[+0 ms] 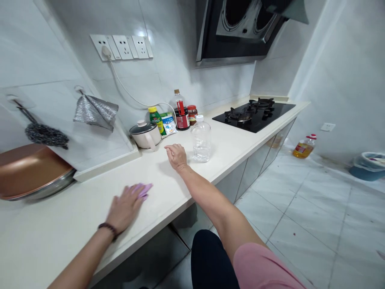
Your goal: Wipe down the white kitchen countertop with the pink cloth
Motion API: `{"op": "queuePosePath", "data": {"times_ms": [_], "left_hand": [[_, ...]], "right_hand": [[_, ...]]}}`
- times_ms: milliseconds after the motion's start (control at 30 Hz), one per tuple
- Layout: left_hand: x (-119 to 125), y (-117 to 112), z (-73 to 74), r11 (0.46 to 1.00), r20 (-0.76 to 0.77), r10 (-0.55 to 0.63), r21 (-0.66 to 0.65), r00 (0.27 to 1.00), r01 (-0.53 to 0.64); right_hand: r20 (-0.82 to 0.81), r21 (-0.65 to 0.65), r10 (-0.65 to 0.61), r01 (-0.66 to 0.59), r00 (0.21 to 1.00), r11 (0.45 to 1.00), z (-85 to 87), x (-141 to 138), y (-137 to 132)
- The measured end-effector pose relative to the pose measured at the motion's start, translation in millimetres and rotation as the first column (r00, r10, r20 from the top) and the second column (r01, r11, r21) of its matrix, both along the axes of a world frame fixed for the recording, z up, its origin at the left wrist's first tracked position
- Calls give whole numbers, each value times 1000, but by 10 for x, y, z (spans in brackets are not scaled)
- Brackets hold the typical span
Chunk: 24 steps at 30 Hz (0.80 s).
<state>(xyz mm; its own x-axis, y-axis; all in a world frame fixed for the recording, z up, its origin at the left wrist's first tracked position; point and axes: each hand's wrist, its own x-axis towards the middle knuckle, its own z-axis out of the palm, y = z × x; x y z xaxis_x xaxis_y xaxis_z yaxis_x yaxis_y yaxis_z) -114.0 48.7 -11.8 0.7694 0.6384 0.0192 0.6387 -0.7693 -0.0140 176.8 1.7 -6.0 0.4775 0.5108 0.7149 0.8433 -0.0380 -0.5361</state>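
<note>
My left hand presses down on a crumpled purple cloth on the pale countertop; the cloth pokes out past the fingertips. A dark beaded bracelet circles that wrist. Farther along, my right hand is just above the counter with its fingers curled in, and nothing shows in it. Close to its right stands a large clear plastic bottle with a white cap, some clear liquid at the bottom. Beyond the right hand sits a white pot with a glass lid.
Against the wall stand a green bottle, dark sauce bottle, packets and a red-lidded jar. A gas hob lies farther right under a range hood. A copper-coloured pan is at left. An oil jug stands on the floor.
</note>
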Motion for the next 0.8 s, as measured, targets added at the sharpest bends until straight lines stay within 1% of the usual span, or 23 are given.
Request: {"op": "queuePosePath", "data": {"times_ms": [100, 167, 267, 367, 467, 567, 700, 800], "left_hand": [[704, -272, 30, 987, -8, -137, -86, 991, 136], [1057, -330, 49, 978, -7, -180, -105, 984, 178], [1434, -265, 52, 979, 19, -170, -114, 985, 171], [1673, -102, 44, 986, 65, -122, -105, 990, 128], [1786, 128, 55, 991, 98, -52, -115, 994, 64], [1769, 428, 72, 993, 115, 24, -115, 993, -11], [1584, 896, 47, 993, 130, 102, -75, 986, -93], [1347, 1223, 2, 989, 127, 146, -53, 981, -140]], "right_hand": [[-9, -13, -21, 21, 1000, 1000, 16, -2, -20], [-12, -26, -33, 33, 999, 999, 22, 1, -27], [-4, -22, -32, 32, 999, 999, 19, 13, -34], [3, 1, -22, 22, 1000, 1000, -3, 30, -34], [5, 44, -21, 21, 1000, 999, -36, 53, -18], [15, 97, 4, -5, 1000, 995, -74, 77, 16], [38, 103, 34, -38, 999, 994, -125, 102, 64], [60, 114, 38, -44, 997, 993, -156, 120, 89]]}}
